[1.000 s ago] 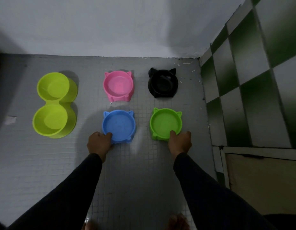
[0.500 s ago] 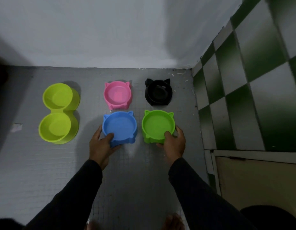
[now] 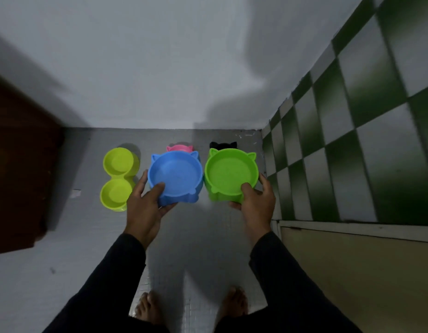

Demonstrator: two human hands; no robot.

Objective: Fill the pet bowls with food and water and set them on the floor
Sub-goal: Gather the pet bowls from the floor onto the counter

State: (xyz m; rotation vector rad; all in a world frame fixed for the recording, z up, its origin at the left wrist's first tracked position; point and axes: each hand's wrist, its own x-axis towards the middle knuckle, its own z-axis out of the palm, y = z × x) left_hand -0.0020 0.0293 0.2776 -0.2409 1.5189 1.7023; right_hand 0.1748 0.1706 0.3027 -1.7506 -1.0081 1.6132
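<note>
The left hand (image 3: 145, 207) had its thumb hooked over the rim of the blue plastic cat-ear bowl (image 3: 175, 175), fingers curled under it. The right hand (image 3: 255, 204) gripped the green plastic cat-ear bowl (image 3: 231, 174) the same way. Both bowls were off the grey floor (image 3: 203, 248), side by side. The pink bowl (image 3: 180, 148) peeked out at twelve o'clock from the blue one, and the black bowl (image 3: 223, 145) at twelve o'clock from the green one. The yellow-green double bowl (image 3: 118, 177) sat at nine o'clock.

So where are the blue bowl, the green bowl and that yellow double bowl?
blue bowl (image 3: 175, 174): head view, on its inner floor.
green bowl (image 3: 229, 173): head view, on its inner floor.
yellow double bowl (image 3: 117, 195): head view, inside the nearer cup.
</note>
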